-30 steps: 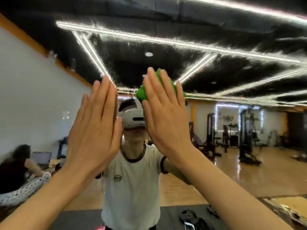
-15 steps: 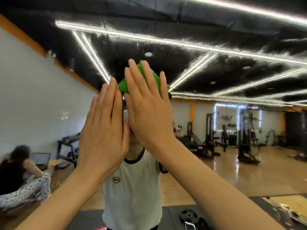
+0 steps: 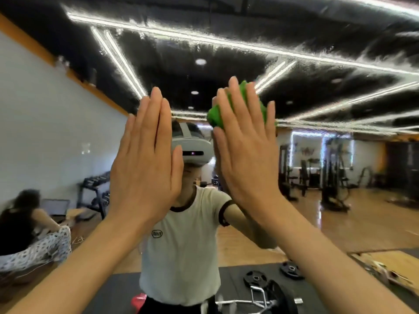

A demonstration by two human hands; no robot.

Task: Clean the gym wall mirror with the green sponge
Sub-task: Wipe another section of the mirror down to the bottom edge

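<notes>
up close, both hands are raised flat against the mirror (image 3: 56, 123), fingers straight and held together. the left hand (image 3: 145, 164) is spread open with nothing in it, its palm apparently on the glass, though the contact itself is hidden. the right hand (image 3: 247, 155) presses the green sponge (image 3: 214, 115) to the glass with straight fingers; the sponge is soft and crumpled, bulging out past the fingertips at 12 o'clock and past the index side at 10 o'clock. the two hands stand apart, with the reflected white headset (image 3: 192, 148) showing between them.

half a second ago the hands were nearly touching and the sponge sat further toward 9 o'clock; it has since slid toward 3 o'clock, and the headset, then covered, is now uncovered.

further in the reflection, black round weight plates (image 3: 256, 278) lie on a dark mat at 5 o'clock, a seated person (image 3: 27, 223) is at 8 o'clock, and gym machines (image 3: 333, 175) stand on a glossy wooden floor at 3 o'clock under bright ceiling light strips (image 3: 204, 39).
</notes>
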